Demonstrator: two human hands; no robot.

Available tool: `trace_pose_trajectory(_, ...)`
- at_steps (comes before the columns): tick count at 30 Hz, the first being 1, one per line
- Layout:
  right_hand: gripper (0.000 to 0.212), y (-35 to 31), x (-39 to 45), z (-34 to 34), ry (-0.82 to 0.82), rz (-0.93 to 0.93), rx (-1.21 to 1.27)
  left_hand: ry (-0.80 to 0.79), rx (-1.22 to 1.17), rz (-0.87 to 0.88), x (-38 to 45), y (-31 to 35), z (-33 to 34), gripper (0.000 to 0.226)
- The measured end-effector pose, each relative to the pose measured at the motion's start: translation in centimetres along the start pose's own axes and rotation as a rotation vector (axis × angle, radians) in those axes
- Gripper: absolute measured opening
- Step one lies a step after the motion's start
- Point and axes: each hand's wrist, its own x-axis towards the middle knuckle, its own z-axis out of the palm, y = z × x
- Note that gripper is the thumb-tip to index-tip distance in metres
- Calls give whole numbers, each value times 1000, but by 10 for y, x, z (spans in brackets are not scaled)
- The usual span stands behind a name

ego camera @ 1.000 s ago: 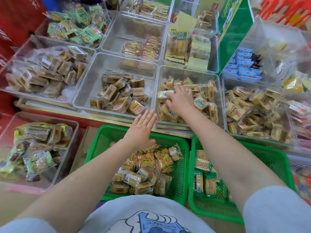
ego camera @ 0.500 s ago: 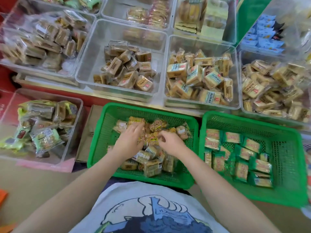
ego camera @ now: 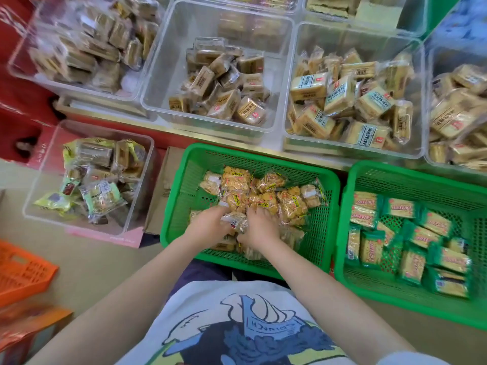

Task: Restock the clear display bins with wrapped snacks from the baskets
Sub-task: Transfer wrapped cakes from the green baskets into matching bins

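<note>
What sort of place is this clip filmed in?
Most likely a shop's bulk snack section: clear display bins hold individually wrapped snacks, and green baskets of more packets sit below, where both hands gather some.

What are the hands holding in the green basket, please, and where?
Both hands, left and right, grip a clump of wrapped snacks from its opposite sides.

Below me, a beige floor (ego camera: 100, 262) runs under a red display stand (ego camera: 23, 106). An orange crate (ego camera: 23, 272) sits at my left, a flattened cardboard box (ego camera: 160, 206) lies nearby, and the light falls bright and even.
</note>
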Motion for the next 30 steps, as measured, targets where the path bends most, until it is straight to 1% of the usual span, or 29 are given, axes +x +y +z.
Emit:
trace_pose_trajectory(1,77,5,-1,-7,17,15,85,21,-47,-14,0,4,-6,49)
trace_pose_trajectory(2,68,11,-3,-17,38,33,220,43,-106,-35,0,8,-13,47)
trace_pose_trajectory(5,22,29,-16,-53,111,83,674,81,-355,-80,5,29,-34,44)
trace_pose_trajectory(6,11,34,-20,-67,117,106,802,74,-452,-82,5,40,-41,42)
trace_pose_trajectory(7,17,38,-24,-80,103,139,959,71,-538,-79,7,53,-48,40)
trace_pose_trajectory(8,28,41,-25,-92,72,169,1166,75,-606,-71,8,67,-55,37)
trace_pose_trajectory(10,40,47,-33,-117,22,149,1585,135,-674,-10,9,95,-66,31)
trace_pose_trajectory(11,42,51,-38,-129,26,118,1720,221,-651,45,9,109,-72,28)
trace_pose_trajectory(13,43,60,-52,-154,58,24,1868,468,-470,180,15,132,-81,24)
trace_pose_trajectory(14,42,66,-57,-166,80,-37,1911,578,-342,258,23,141,-86,25)
trace_pose_trajectory(15,40,74,-62,-176,113,-90,1926,646,-210,329,34,151,-89,31)
trace_pose_trajectory(16,36,82,-65,-187,153,-140,1915,653,-78,377,48,159,-91,42)
trace_pose_trajectory(18,33,96,-68,-210,244,-211,1825,534,184,380,73,171,-89,67)
trace_pose_trajectory(19,34,101,-68,-222,293,-218,1791,472,293,356,83,174,-86,75)
trace_pose_trajectory(21,31,109,-64,-249,409,-193,1760,434,441,324,92,174,-78,84)
trace_pose_trajectory(23,29,111,-55,-276,540,-136,1704,434,498,309,93,172,-75,86)
trace_pose_trajectory(25,35,114,-38,-298,630,-78,1621,422,492,301,93,172,-76,84)
trace_pose_trajectory(28,45,116,-13,-315,645,89,1515,411,491,290,94,173,-78,83)
trace_pose_trajectory(30,45,119,-7,-317,648,176,1458,408,493,287,95,173,-77,84)
